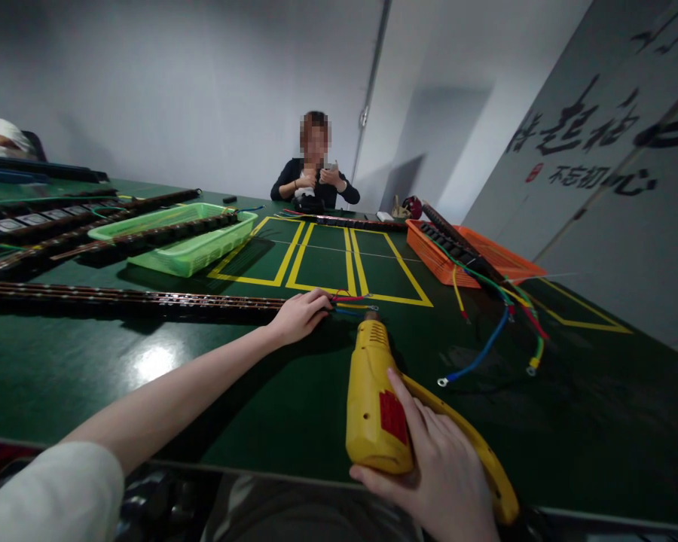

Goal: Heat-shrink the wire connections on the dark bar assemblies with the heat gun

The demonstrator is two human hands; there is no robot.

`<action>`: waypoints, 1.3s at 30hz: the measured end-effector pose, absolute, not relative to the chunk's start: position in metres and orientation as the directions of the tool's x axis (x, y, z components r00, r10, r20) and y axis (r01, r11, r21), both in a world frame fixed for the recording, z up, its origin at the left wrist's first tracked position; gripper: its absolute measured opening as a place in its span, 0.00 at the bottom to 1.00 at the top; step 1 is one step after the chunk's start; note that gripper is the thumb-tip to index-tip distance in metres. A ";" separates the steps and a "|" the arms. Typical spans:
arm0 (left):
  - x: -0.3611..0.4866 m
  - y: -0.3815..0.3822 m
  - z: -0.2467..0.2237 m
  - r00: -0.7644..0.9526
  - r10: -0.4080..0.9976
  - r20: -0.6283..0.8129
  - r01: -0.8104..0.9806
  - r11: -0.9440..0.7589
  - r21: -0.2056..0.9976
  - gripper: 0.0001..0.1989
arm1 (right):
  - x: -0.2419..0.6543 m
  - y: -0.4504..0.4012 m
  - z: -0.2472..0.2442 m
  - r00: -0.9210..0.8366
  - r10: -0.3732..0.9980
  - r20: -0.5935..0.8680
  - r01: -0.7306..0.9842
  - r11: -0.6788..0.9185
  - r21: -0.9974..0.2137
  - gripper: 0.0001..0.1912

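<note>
My right hand (438,459) is wrapped round a yellow heat gun (373,399) with a red label, its metal nozzle pointing away from me. Just past the nozzle are the lugged ends of several short coloured wires (353,302), red, yellow and blue. They come out of the end of a long, dark brown wiring bar (147,301) that lies across the table to the left. My left hand (302,315) is closed over that bar's wire end, with its fingers curled downward. The fingertips and the exact grip are partly hidden.
A green basket (189,260) holding a similar bar stands at the back left, beside more bars. At the right, an orange basket (438,260) holds bars with wires (480,354) hanging onto the green table (294,421). A person (315,169) sits opposite.
</note>
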State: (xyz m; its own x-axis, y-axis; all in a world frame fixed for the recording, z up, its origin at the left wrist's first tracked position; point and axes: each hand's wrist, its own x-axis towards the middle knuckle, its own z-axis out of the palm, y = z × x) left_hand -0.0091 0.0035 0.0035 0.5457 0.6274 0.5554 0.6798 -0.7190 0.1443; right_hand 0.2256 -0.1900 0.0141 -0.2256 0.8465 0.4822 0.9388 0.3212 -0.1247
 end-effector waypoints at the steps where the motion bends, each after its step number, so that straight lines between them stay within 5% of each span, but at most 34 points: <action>1: -0.009 0.004 0.003 0.546 0.625 0.558 0.679 -0.720 0.143 0.09 | 0.229 -0.190 0.014 -0.219 0.845 0.488 0.943 0.312 -0.116 0.53; 15: -0.003 0.001 0.005 0.530 0.633 0.564 0.696 -0.705 0.137 0.08 | 0.217 -0.192 0.013 -0.163 0.821 0.548 0.968 0.241 -0.072 0.55; 23: -0.001 0.000 0.008 0.526 0.649 0.550 0.711 -0.691 0.135 0.08 | 0.181 -0.196 0.008 -0.284 0.787 0.548 0.921 0.383 -0.072 0.58; 39: 0.001 0.000 0.008 0.452 0.671 0.588 0.719 -0.664 0.205 0.05 | 0.194 -0.197 0.012 -0.308 0.828 0.469 0.896 0.419 -0.151 0.59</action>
State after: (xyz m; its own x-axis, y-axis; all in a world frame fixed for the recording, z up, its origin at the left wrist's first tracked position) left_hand 0.0014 0.0001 0.0076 0.4523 0.6709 0.5876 0.7186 -0.6644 0.2053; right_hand 0.1937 -0.1975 0.0123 -0.3080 0.8280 0.4687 0.8956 0.4185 -0.1508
